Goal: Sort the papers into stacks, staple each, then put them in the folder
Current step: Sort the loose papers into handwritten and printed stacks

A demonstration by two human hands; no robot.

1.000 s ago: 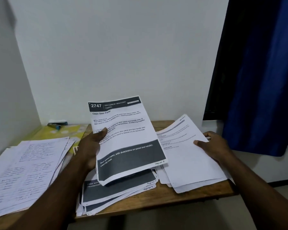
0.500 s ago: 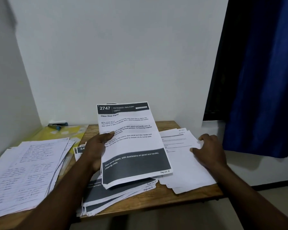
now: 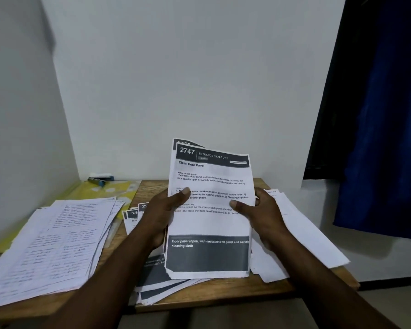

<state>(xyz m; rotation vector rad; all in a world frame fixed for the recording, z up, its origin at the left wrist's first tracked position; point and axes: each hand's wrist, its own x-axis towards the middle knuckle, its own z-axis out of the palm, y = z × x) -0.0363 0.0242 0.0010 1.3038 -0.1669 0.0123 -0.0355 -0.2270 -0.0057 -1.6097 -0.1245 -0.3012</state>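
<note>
The left grip [image 3: 163,210] and the right grip [image 3: 262,214] hold a printed sheaf [image 3: 211,224] headed "2747 Clean Door Panel" upright over the worktop [image 3: 223,293], thumbs on its front. Beneath lie more dark-banded printouts [image 3: 157,288]. A handwritten pile [image 3: 57,245] sits at the left and a white pile [image 3: 306,238] at the right. At the back left, a blue stapler [image 3: 100,179] rests on a yellow folder [image 3: 119,189].
</note>
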